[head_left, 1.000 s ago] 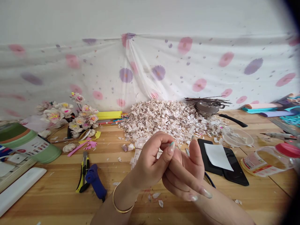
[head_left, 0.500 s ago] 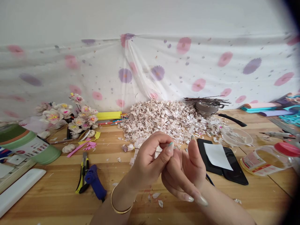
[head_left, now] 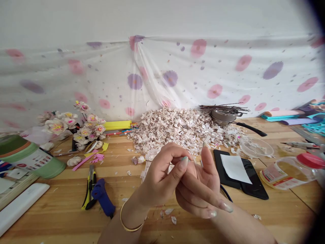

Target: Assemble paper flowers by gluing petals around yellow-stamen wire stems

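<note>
My left hand [head_left: 162,176], with a gold bangle [head_left: 130,228] on its wrist, is closed. Its thumb and index finger pinch together, and whatever is between them is too small or hidden to make out. Against it rests my right hand [head_left: 203,183], palm partly toward me. The right thumb stands up, apart from the loosely bent fingers, whose tips point right; I see nothing held there. Behind both hands is a heap of pale petal-like flakes [head_left: 172,132]. A few loose pale flakes [head_left: 173,220] lie on the wooden table [head_left: 66,220] below the hands.
At left are a blue glue gun [head_left: 103,198], a yellow-black utility knife [head_left: 88,189], handmade flowers [head_left: 92,127] and a green container [head_left: 43,162]. A white paper on a black case [head_left: 256,186], a red-lidded jar [head_left: 284,173] and a pan of twigs [head_left: 222,117] are at right.
The bent fingers of my right hand have swung slightly right and up, and its thumb has shifted a little left. My left hand keeps its pinch almost in place.
</note>
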### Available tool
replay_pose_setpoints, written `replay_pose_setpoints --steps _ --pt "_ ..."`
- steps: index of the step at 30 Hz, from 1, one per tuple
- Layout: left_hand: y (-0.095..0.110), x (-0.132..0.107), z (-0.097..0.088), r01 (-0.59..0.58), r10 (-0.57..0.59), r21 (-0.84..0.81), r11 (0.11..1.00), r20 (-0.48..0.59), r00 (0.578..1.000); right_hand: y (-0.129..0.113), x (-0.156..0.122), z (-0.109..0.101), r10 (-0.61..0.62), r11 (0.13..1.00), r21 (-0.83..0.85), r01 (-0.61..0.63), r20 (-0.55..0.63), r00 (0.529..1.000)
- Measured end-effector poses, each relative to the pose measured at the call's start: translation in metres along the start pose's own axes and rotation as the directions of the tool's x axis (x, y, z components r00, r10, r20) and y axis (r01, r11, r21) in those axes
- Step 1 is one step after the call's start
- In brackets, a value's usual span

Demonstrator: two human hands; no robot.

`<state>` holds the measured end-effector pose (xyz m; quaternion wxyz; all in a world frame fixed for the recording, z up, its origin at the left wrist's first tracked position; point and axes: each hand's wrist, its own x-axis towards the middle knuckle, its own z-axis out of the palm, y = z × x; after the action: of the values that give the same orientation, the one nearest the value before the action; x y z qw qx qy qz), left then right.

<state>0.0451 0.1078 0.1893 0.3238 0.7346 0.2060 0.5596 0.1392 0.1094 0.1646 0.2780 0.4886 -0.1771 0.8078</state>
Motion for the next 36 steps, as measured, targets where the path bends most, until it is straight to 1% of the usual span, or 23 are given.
replay_pose_setpoints --steps 1,4,6,7,8,10,13,17,21,25,28,30,33,36 --pt "0.000 0.000 0.001 0.001 -0.001 0.002 1.000 -0.008 1.000 0.000 -0.002 -0.001 0.001 1.000 -0.012 -0.001 -0.013 1.000" --pt "0.001 0.000 0.002 0.012 -0.012 0.011 1.000 -0.024 1.000 -0.002 -0.014 -0.005 0.027 0.995 -0.095 -0.039 -0.126 0.992" --pt "0.001 0.000 0.003 0.010 -0.009 0.023 1.000 -0.029 1.000 -0.003 -0.023 -0.008 0.060 0.982 -0.159 -0.097 -0.226 0.972" --pt "0.001 -0.001 0.003 0.005 -0.004 0.029 1.000 -0.033 0.999 -0.003 -0.026 -0.010 0.065 0.978 -0.177 -0.114 -0.259 0.964" --pt "0.002 -0.001 0.003 0.003 -0.001 0.035 0.999 -0.035 0.999 -0.003 -0.028 -0.010 0.058 0.976 -0.185 -0.110 -0.267 0.962" --pt "0.002 -0.001 0.003 -0.001 0.003 0.042 0.999 -0.039 0.999 -0.001 -0.027 -0.011 0.014 0.981 -0.184 -0.056 -0.224 0.974" --pt "0.002 -0.001 0.003 0.001 0.001 0.046 0.999 -0.040 0.999 0.002 -0.021 -0.009 -0.040 0.982 -0.186 0.015 -0.129 0.991" --pt "0.002 -0.001 0.003 0.005 -0.003 0.054 0.999 -0.034 0.999 0.004 -0.012 -0.005 -0.045 0.982 -0.189 0.020 -0.132 0.990" --pt "0.002 -0.002 0.002 0.015 -0.013 0.091 0.996 -0.029 1.000 0.002 -0.006 0.000 -0.026 0.978 -0.210 0.008 -0.085 0.996" --pt "0.003 -0.003 0.000 -0.003 0.005 0.130 0.992 -0.014 1.000 0.001 -0.006 0.003 -0.039 0.960 -0.280 0.007 -0.108 0.993" --pt "0.004 -0.002 -0.001 -0.010 0.011 0.141 0.990 -0.004 1.000 0.002 -0.006 0.002 -0.039 0.958 -0.288 0.007 -0.104 0.994" --pt "0.004 -0.002 -0.001 0.001 0.000 0.132 0.991 -0.002 1.000 0.002 -0.006 0.003 -0.051 0.958 -0.285 0.014 -0.121 0.991" --pt "0.002 -0.002 -0.002 0.052 -0.051 0.094 0.994 -0.008 0.999 -0.001 -0.003 0.006 -0.042 0.970 -0.242 0.006 -0.145 0.988" --pt "-0.001 -0.002 -0.003 0.102 -0.103 0.045 0.994 0.000 0.995 -0.005 -0.001 0.009 -0.011 0.990 -0.139 -0.010 -0.145 0.989"
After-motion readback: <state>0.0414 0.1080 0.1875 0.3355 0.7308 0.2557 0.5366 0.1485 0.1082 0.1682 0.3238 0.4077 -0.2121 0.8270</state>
